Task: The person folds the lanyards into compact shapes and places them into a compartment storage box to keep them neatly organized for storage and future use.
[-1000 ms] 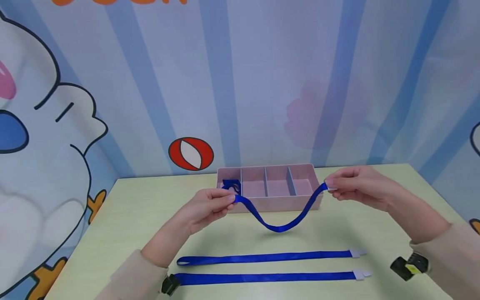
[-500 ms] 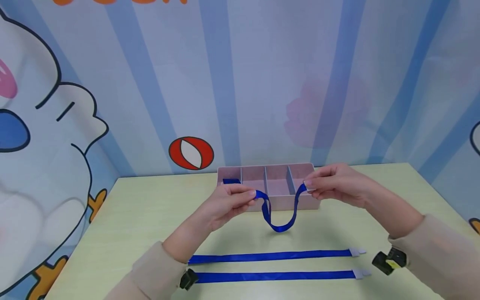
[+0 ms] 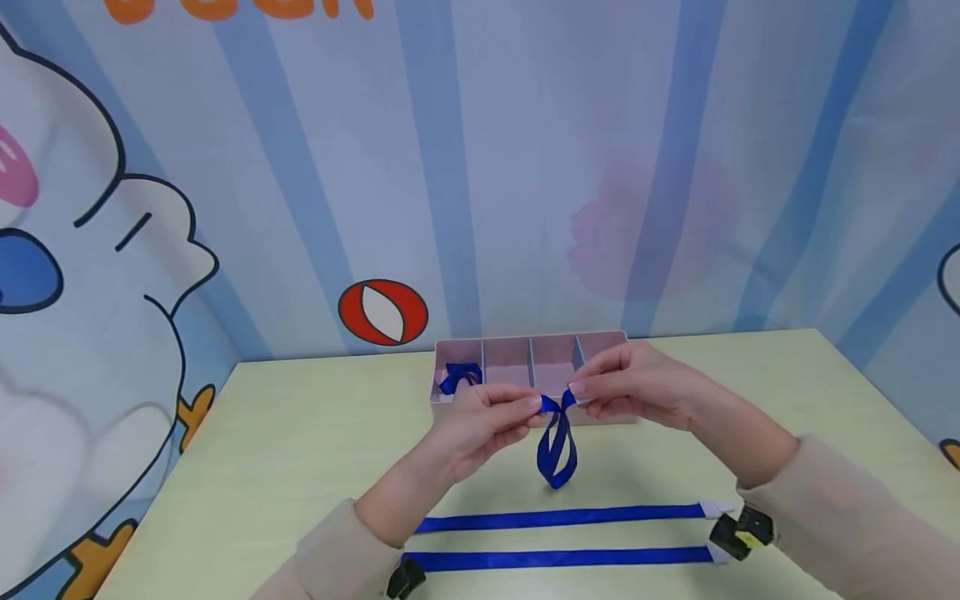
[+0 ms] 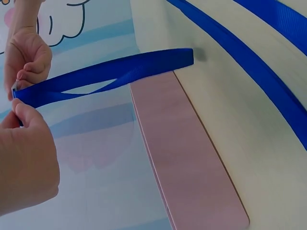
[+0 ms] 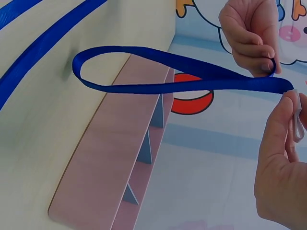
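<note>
A blue lanyard (image 3: 557, 467) hangs in a narrow loop between both hands, above the table and in front of the pink box. My left hand (image 3: 487, 425) pinches one end of its strap between thumb and forefinger. With thumb and fingertips, my right hand (image 3: 637, 387) holds the other end at its white clip (image 5: 298, 120). The two hands are close together, fingertips nearly meeting. Below them, two more blue lanyards lie straight and parallel on the table: a farther lanyard (image 3: 562, 518) and a nearer lanyard (image 3: 562, 559), their white ends to the right.
The pink box (image 3: 506, 346) with several compartments stands at the table's back edge. In its leftmost compartment sits a bundled blue lanyard (image 3: 461, 377). A striped cartoon backdrop (image 3: 525, 167) rises directly behind the pale table (image 3: 315, 433).
Both hands have come together, the left moving right and the right moving left. The lanyard between them has gone from a wide sag to a narrow hanging loop.
</note>
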`<move>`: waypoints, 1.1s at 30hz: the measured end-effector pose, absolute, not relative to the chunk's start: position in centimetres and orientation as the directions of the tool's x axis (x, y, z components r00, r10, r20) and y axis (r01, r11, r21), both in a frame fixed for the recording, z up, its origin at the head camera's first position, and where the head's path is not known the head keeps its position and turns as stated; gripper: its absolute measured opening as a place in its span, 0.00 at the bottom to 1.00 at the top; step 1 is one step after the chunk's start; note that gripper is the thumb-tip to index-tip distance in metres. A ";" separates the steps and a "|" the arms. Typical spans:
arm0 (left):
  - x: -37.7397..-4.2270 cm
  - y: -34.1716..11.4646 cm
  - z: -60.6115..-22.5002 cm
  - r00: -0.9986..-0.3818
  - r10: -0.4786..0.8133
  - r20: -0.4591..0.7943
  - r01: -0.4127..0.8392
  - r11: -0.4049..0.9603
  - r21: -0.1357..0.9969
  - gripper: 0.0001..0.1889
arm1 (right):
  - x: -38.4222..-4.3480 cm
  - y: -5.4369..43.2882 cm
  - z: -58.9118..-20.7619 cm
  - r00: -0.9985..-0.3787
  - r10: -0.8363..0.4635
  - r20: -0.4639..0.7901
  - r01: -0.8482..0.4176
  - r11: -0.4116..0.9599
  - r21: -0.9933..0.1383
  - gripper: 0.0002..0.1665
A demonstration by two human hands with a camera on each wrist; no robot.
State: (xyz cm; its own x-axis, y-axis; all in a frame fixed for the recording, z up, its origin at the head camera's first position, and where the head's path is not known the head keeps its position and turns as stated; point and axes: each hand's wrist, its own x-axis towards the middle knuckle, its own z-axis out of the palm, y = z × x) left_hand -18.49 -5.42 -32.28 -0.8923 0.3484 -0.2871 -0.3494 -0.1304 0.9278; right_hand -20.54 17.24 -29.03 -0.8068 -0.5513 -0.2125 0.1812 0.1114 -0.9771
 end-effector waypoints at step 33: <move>-17.9 -4.6 -32.8 -0.882 0.420 -0.212 -0.307 -0.171 0.936 0.17 | -20.2 15.3 -29.0 -0.797 -0.555 -0.236 0.251 0.051 -0.967 0.22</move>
